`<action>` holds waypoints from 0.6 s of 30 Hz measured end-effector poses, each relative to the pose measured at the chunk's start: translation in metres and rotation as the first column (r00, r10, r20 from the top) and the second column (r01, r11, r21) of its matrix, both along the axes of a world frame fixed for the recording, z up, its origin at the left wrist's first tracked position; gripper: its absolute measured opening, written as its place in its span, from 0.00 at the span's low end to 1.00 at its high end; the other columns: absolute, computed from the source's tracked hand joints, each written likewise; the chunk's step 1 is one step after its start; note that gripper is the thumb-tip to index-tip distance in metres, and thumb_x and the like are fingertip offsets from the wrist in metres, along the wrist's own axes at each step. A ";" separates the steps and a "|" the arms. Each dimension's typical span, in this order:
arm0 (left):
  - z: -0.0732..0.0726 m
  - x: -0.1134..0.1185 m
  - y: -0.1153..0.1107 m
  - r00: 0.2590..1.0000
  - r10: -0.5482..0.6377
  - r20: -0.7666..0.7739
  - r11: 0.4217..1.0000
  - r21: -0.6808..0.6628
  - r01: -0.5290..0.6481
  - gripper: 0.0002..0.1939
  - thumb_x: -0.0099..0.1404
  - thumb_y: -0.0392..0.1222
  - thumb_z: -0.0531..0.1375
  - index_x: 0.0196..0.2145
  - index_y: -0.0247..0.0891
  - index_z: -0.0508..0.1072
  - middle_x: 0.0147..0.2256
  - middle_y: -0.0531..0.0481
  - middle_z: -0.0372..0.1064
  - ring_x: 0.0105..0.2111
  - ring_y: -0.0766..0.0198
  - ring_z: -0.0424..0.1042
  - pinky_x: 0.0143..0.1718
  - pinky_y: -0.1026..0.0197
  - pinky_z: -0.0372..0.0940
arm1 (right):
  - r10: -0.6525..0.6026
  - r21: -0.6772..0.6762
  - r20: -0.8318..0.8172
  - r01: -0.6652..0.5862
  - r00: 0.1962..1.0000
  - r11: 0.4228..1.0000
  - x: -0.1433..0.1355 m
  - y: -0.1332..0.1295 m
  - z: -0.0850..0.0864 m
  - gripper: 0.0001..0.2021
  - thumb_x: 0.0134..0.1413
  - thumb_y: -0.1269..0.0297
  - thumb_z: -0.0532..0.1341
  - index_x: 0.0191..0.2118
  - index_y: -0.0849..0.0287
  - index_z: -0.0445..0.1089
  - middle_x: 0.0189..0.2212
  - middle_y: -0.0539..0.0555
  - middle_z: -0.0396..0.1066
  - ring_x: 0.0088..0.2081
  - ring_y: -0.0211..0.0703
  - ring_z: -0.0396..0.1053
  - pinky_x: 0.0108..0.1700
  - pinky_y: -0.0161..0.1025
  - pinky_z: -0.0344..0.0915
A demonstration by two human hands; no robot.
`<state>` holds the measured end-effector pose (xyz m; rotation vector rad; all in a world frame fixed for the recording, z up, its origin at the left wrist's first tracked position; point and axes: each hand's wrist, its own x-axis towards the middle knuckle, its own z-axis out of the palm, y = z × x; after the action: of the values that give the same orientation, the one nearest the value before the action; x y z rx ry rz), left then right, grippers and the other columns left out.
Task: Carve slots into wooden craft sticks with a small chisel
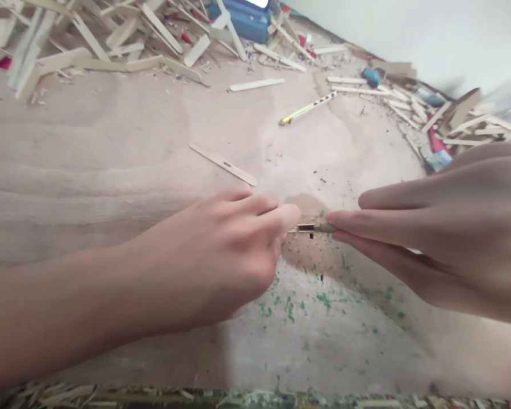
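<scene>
My left hand (238, 244) is closed, its thumb and fingers pinched on one end of a small slotted wooden craft stick (320, 228). My right hand (426, 227) comes in from the right and pinches the stick's other end between fingertips. A dark rectangular slot shows in the part between the hands; the ends are hidden by fingers. Just beyond my left knuckles lies another craft stick (223, 165) with a small dark-edged slot in its middle. Dark bits and green crumbs (323, 300) are scattered on the board below my hands.
A wooden board (89, 170) forms the work surface. Piled craft sticks (162, 28) and a blue box (247, 20) are at the back. More sticks and scraps (472, 122) crowd the right edge. A yellow patterned pencil-like stick (309, 108) and a loose craft stick (256, 84) lie mid-board.
</scene>
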<state>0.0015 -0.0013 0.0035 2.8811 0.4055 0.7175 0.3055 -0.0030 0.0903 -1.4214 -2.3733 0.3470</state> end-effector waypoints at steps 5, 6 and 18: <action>-0.002 0.001 0.000 1.000 0.016 -0.008 1.000 0.011 -0.016 0.18 0.73 0.25 0.57 0.30 0.34 0.81 0.43 0.40 0.81 0.42 0.50 0.80 0.42 0.48 0.76 | 0.450 -0.114 0.164 -0.436 0.878 0.892 -0.009 0.005 -0.001 0.13 0.79 0.59 0.64 0.39 0.47 0.83 0.20 0.45 0.62 0.21 0.35 0.50 0.26 0.47 0.45; -0.002 0.001 0.000 1.000 0.016 -0.015 1.000 0.016 -0.016 0.17 0.73 0.25 0.57 0.30 0.35 0.81 0.44 0.40 0.81 0.41 0.51 0.79 0.42 0.48 0.76 | 0.482 -0.098 0.180 -0.472 0.857 0.876 -0.008 0.006 -0.002 0.12 0.80 0.60 0.63 0.41 0.47 0.83 0.19 0.45 0.61 0.21 0.36 0.48 0.26 0.47 0.44; -0.004 0.002 0.000 0.999 0.034 -0.034 0.999 -0.007 -0.034 0.19 0.76 0.25 0.57 0.30 0.37 0.80 0.40 0.45 0.74 0.39 0.54 0.69 0.43 0.46 0.68 | 0.548 0.044 0.200 -0.566 0.812 0.823 0.009 0.007 -0.014 0.11 0.84 0.63 0.61 0.57 0.49 0.83 0.29 0.45 0.79 0.22 0.32 0.64 0.23 0.39 0.56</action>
<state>0.0035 -0.0011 -0.0001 2.8897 0.4610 0.6720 0.3145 0.0043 0.0760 -0.6978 -2.8851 0.2413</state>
